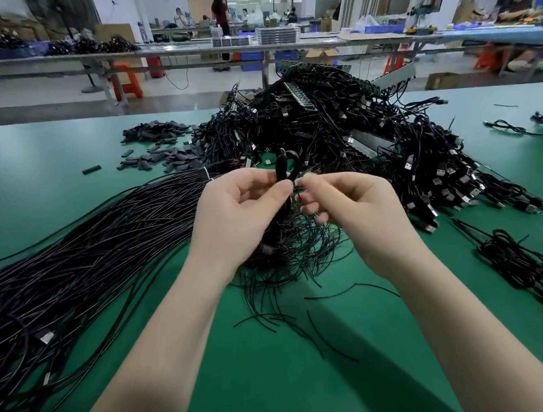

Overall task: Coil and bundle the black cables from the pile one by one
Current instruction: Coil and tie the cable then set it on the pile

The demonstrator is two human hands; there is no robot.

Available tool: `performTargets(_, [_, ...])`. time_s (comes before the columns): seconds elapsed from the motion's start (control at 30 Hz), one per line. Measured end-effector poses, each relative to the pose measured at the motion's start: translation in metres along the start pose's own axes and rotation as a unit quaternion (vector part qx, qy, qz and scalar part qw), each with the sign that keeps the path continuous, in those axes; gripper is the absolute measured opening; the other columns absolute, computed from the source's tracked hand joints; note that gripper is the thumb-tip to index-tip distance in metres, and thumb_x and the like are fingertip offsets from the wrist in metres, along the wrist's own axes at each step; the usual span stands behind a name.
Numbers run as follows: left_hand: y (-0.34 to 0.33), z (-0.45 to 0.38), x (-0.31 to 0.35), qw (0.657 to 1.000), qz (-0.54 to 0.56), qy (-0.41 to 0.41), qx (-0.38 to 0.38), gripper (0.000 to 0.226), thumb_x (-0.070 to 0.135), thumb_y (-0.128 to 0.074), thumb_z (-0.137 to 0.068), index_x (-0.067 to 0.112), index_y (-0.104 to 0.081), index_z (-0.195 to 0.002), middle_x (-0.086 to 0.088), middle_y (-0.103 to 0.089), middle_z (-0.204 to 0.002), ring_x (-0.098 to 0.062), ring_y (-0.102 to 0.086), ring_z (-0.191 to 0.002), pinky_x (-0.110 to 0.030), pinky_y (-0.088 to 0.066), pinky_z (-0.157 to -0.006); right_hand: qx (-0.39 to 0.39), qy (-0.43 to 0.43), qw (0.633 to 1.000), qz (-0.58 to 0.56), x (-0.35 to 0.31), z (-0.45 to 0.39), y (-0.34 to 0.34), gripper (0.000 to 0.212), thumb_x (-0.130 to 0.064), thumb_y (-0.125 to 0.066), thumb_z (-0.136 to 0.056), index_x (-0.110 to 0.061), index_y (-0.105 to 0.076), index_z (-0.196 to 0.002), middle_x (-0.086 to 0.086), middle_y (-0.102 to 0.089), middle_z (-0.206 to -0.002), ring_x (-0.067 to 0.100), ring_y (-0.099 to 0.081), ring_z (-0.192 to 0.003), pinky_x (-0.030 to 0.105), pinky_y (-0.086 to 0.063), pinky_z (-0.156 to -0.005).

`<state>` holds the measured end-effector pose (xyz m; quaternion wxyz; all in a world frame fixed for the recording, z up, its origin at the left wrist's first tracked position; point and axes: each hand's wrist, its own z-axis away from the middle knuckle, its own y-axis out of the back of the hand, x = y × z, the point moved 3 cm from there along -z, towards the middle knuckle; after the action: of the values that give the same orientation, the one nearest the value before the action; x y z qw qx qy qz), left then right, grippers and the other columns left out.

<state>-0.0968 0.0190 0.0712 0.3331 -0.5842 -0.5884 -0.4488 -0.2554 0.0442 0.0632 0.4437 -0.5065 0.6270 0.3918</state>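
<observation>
A green table fills the near view in a wide workshop; beyond it stand long benches with bins, orange stools and several people at work.

The landmark is the big pile of tangled black cables with USB plugs, at the far middle of the table. Left of the pile lies a scatter of short dark sleeves. Sweeping from the pile toward the near left edge is a long sheaf of straight cables, tied near its far end with a white tie. In front of the pile sits a loose nest of thin black ties, some strayed onto the table nearer the person. Right of the pile, near the table's right edge, lie finished bundles.

Just in front of the pile, both hands are raised over the nest. The left hand grips a coiled cable, fingers curled round it. The coil stands upright, its long axis vertical, its looped end pointing up and away. The right hand touches its middle, fingertips pinching something thin and black there, likely a tie; too small to tell.
</observation>
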Motion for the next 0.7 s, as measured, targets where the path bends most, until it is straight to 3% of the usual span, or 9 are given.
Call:
performTargets(0.17, [-0.004, 0.002, 0.001, 0.999, -0.009, -0.038, -0.019, 0.014, 0.011, -0.075, -0.083, 0.021, -0.075, -0.094, 0.011, -0.076, -0.087, -0.001, -0.07, -0.079, -0.014, -0.053, -0.072, -0.058, -0.139, 0.981, -0.125, 0.006, 0.002, 0.001, 0.02, -0.035, -0.076, -0.067, -0.017, -0.079, -0.076, 0.0, -0.07, -0.075, 0.009, -0.063, -0.066, 0.017, -0.052, -0.061])
performTargets(0.3, [-0.004, 0.0, 0.0, 0.999, 0.0, -0.03, -0.03, 0.016, 0.014, -0.077, -0.081, 0.024, -0.075, -0.094, 0.011, -0.076, -0.091, -0.003, -0.071, -0.084, -0.015, -0.053, -0.074, -0.075, -0.148, 0.973, -0.161, 0.004, 0.003, 0.0, 0.016, -0.029, -0.075, -0.068, -0.015, -0.078, -0.076, 0.0, -0.07, -0.074, 0.008, -0.063, -0.066, 0.017, -0.051, -0.059])
performTargets(0.4, [-0.004, 0.001, 0.0, 0.999, 0.007, -0.022, -0.028, 0.011, 0.02, -0.077, -0.081, 0.029, -0.076, -0.088, 0.01, -0.076, -0.085, -0.003, -0.07, -0.079, -0.016, -0.052, -0.071, -0.045, -0.04, 0.995, -0.074, -0.002, 0.002, 0.002, 0.003, -0.016, -0.074, -0.08, -0.013, -0.075, -0.081, 0.001, -0.071, -0.072, 0.011, -0.064, -0.067, 0.022, -0.051, -0.06])
performTargets(0.47, [-0.005, 0.002, -0.002, 0.998, 0.043, 0.035, -0.032, 0.005, 0.025, -0.076, -0.082, 0.029, -0.077, -0.079, 0.007, -0.074, -0.077, -0.005, -0.066, -0.07, -0.019, -0.05, -0.065, 0.01, 0.146, 0.981, 0.126, -0.01, 0.004, 0.002, 0.002, -0.009, -0.071, -0.085, -0.01, -0.072, -0.083, 0.0, -0.071, -0.075, 0.014, -0.064, -0.07, 0.03, -0.053, -0.065])
performTargets(0.53, [-0.009, 0.005, -0.003, 0.981, 0.107, 0.146, -0.074, 0.011, 0.031, -0.075, -0.081, 0.027, -0.077, -0.072, 0.005, -0.07, -0.07, -0.007, -0.061, -0.061, -0.023, -0.045, -0.057, 0.055, 0.369, 0.866, 0.333, -0.017, 0.011, -0.003, 0.006, 0.001, -0.069, -0.084, -0.003, -0.072, -0.087, 0.006, -0.071, -0.083, 0.021, -0.065, -0.077, 0.032, -0.052, -0.074])
performTargets(0.57, [-0.01, 0.006, -0.003, 0.968, 0.132, 0.189, -0.099, 0.012, 0.034, -0.075, -0.079, 0.027, -0.077, -0.069, 0.004, -0.069, -0.068, -0.007, -0.059, -0.058, -0.024, -0.043, -0.056, 0.066, 0.446, 0.803, 0.391, -0.018, 0.016, -0.007, 0.007, 0.006, -0.067, -0.084, 0.001, -0.071, -0.088, 0.011, -0.069, -0.085, 0.027, -0.064, -0.078, 0.032, -0.051, -0.075])
performTargets(0.6, [-0.009, 0.006, -0.002, 0.962, 0.143, 0.203, -0.111, 0.011, 0.035, -0.075, -0.076, 0.027, -0.077, -0.068, 0.005, -0.069, -0.067, -0.007, -0.059, -0.057, -0.024, -0.045, -0.056, 0.073, 0.482, 0.769, 0.413, -0.017, 0.018, -0.008, 0.009, 0.009, -0.066, -0.083, 0.003, -0.071, -0.088, 0.014, -0.069, -0.086, 0.03, -0.064, -0.078, 0.032, -0.05, -0.076])
performTargets(0.63, [-0.007, 0.004, -0.003, 0.967, 0.133, 0.189, -0.107, 0.01, 0.034, -0.075, -0.076, 0.027, -0.077, -0.069, 0.005, -0.07, -0.068, -0.006, -0.061, -0.059, -0.024, -0.048, -0.059, 0.079, 0.482, 0.771, 0.409, -0.016, 0.017, -0.008, 0.009, 0.008, -0.066, -0.084, 0.003, -0.071, -0.089, 0.014, -0.069, -0.087, 0.031, -0.064, -0.079, 0.032, -0.05, -0.077])
performTargets(0.7, [-0.002, 0.001, -0.001, 0.988, 0.088, 0.11, -0.064, 0.006, 0.026, -0.076, -0.08, 0.025, -0.077, -0.074, 0.005, -0.073, -0.075, -0.006, -0.065, -0.068, -0.021, -0.05, -0.065, 0.078, 0.399, 0.851, 0.332, -0.014, 0.012, -0.004, 0.011, 0.003, -0.068, -0.085, -0.002, -0.073, -0.094, 0.006, -0.071, -0.091, 0.022, -0.067, -0.083, 0.03, -0.053, -0.078])
